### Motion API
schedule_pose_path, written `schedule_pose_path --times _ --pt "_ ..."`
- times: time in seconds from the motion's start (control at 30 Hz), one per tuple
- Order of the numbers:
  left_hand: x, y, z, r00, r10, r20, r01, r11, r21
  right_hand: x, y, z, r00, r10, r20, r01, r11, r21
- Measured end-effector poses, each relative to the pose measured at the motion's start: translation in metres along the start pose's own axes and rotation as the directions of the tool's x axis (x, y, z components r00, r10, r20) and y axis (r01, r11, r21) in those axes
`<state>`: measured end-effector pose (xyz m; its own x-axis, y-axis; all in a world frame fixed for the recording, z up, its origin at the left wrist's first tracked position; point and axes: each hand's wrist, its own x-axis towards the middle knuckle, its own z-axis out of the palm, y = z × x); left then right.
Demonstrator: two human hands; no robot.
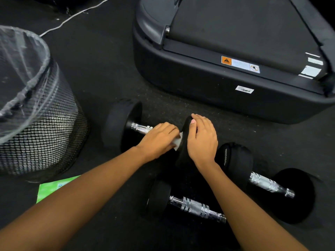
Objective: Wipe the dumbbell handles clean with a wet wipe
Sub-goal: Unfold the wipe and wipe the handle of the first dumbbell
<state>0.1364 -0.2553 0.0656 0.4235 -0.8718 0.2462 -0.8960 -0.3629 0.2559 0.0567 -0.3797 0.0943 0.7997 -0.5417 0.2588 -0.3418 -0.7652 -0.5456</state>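
In the centre of the frame I see the far dumbbell (125, 124) lying on the dark rubber floor (101, 78), its chrome handle (141, 128) half covered by my left hand (159, 140), whose fingers are curled down, pinching a white wet wipe (177, 141) against the bar. My right hand (202, 138) is cupped flat over that dumbbell's right-hand weight, fingers together. Two more dumbbells lie nearer: one (197, 208) at lower centre, one (268, 183) at lower right, just beside each other. A green wipes packet (52, 187) peeks out at lower left under my forearm. A mesh bin (47, 131) with a clear liner fills the left edge; a treadmill base (226, 84) crowds the upper right. Bare floor stays open between bin and treadmill, with a white cable (76, 14) crossing the upper left.
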Motion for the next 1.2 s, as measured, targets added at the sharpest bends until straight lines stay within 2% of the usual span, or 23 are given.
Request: schedule_pose_path --times 0.17,0.5,0.6,0.73,0.9,0.97,1.07,1.2 --pt "-0.009 -0.015 -0.010 0.998 0.069 -0.009 -0.069 0.997 0.030 0.001 -0.001 -0.001 1.000 0.014 0.006 -0.014 1.000 0.014" --pt "-0.012 -0.014 0.000 1.000 0.011 -0.011 -0.012 0.997 -0.071 0.001 -0.001 0.002 1.000 0.011 -0.022 -0.011 1.000 0.026" --pt "-0.006 -0.017 -0.002 0.998 -0.012 0.064 0.016 0.997 -0.069 0.000 -0.002 0.002 0.999 -0.003 -0.033 0.003 1.000 0.026" --pt "-0.001 -0.026 -0.007 0.975 -0.170 0.142 0.174 0.985 -0.018 0.000 -0.001 0.002 0.999 0.000 -0.033 0.001 1.000 0.027" --pt "0.023 -0.013 -0.006 0.887 -0.346 0.307 0.332 0.938 0.100 0.001 0.001 0.003 1.000 0.004 -0.018 -0.004 1.000 0.021" --pt "0.029 -0.007 -0.005 0.888 -0.300 0.349 0.290 0.954 0.081 0.001 0.002 0.003 1.000 0.005 -0.013 -0.005 1.000 0.017" --pt "0.027 -0.010 -0.009 0.891 -0.207 0.405 0.248 0.967 -0.052 0.002 0.002 0.004 1.000 0.003 -0.007 -0.003 1.000 0.014" --pt "0.025 -0.024 -0.014 0.853 -0.287 0.436 0.317 0.948 0.004 0.000 0.001 0.004 1.000 -0.003 -0.025 0.004 1.000 0.023"
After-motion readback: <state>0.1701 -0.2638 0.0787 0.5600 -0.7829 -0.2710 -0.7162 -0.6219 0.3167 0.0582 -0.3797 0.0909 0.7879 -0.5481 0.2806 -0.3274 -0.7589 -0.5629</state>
